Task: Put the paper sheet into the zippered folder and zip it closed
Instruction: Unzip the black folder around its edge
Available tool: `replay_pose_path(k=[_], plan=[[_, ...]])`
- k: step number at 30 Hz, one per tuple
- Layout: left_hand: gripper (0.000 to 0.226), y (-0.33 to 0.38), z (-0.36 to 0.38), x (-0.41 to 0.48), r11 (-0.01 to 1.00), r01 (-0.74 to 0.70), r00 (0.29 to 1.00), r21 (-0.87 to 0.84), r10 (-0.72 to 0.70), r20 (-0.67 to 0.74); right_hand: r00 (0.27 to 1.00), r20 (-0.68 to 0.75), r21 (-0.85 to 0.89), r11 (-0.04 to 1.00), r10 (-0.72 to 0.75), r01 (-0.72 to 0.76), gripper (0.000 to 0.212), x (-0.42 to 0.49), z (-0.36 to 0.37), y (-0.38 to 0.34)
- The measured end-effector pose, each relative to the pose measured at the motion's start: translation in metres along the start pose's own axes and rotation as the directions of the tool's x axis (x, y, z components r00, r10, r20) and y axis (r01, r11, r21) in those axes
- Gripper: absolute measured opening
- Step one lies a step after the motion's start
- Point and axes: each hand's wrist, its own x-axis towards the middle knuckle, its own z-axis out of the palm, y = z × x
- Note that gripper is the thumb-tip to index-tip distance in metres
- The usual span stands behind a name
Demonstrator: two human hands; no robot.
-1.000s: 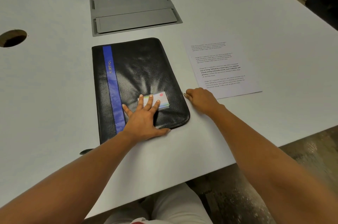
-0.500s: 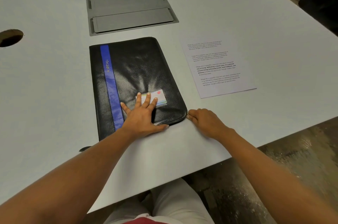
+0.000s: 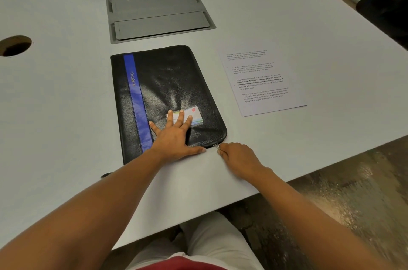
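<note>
Right hand (image 3: 238, 157) has come down the folder's (image 3: 172, 80) right side and round the near-right corner, now at the near edge. Left hand (image 3: 174, 137) hasn't shifted.

Head view:
- Left hand: flat, fingers spread and straight, pressing the near part of the folder. Fingertips overlap a small card (image 3: 196, 113) on the cover. Holding nothing.
- Right hand: fingers curled, tips pinching the metal zip pull (image 3: 216, 146) just past the corner.
- Folder: black, blue stripe (image 3: 134, 93) down its left side, lying flat on the table (image 3: 66, 115), cover down. How far the zip is undone, can't tell.
- Sheet (image 3: 260, 80): printed, flat on the table right of the folder, not touching it. Not yet inside.
- Far side: grey hatch (image 3: 159, 13). Far left: round hole (image 3: 14, 45).

Step, my guess: unzipping, then open and load the sheet.

Handling: the cover looks soft and dimpled, so it will likely flex and slide on the smooth top. I keep my palm pinning it and pull the tab along the edge, not upward. The sheet looks thin, light and floppy, hard to pick off a flat surface. Best to lift a near corner or slide it to the table edge, then feed it in flat to avoid creasing.
</note>
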Motion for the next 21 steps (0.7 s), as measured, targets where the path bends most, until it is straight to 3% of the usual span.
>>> replay_pose_path(k=[7, 11, 13, 16, 18, 21], plan=[[0.108, 0.003, 0.001, -0.004, 0.999, 0.022, 1.0, 0.023, -0.023, 0.016, 0.999, -0.03, -0.047, 0.998, 0.045, -0.046, 0.032, -0.005, 0.005, -0.01], [0.1, 0.013, 0.002, -0.013, 0.993, 0.071, 0.997, -0.094, -0.071, 0.005, 0.997, -0.041, -0.043, 0.997, 0.067, -0.068, 0.033, -0.007, 0.004, -0.013], [0.078, 0.018, 0.003, -0.023, 0.977, 0.057, 0.988, -0.204, -0.084, -0.127, 0.996, -0.047, -0.044, 0.996, 0.081, -0.083, 0.034, -0.007, 0.004, -0.015], [0.028, 0.03, 0.008, -0.042, 0.962, -0.018, 0.905, -0.273, -0.101, -0.414, 0.993, -0.061, -0.04, 0.994, 0.099, -0.102, 0.033, -0.008, 0.006, -0.018], [0.023, 0.041, 0.012, -0.05, 0.908, 0.027, 0.921, -0.419, -0.185, -0.343, 0.993, -0.06, -0.029, 0.994, 0.103, -0.105, 0.032, -0.009, 0.006, -0.019], [0.028, 0.055, 0.02, -0.048, 0.693, 0.156, 0.959, -0.704, -0.277, -0.06, 0.993, -0.051, 0.003, 0.995, 0.102, -0.102, 0.032, -0.01, 0.006, -0.019]])
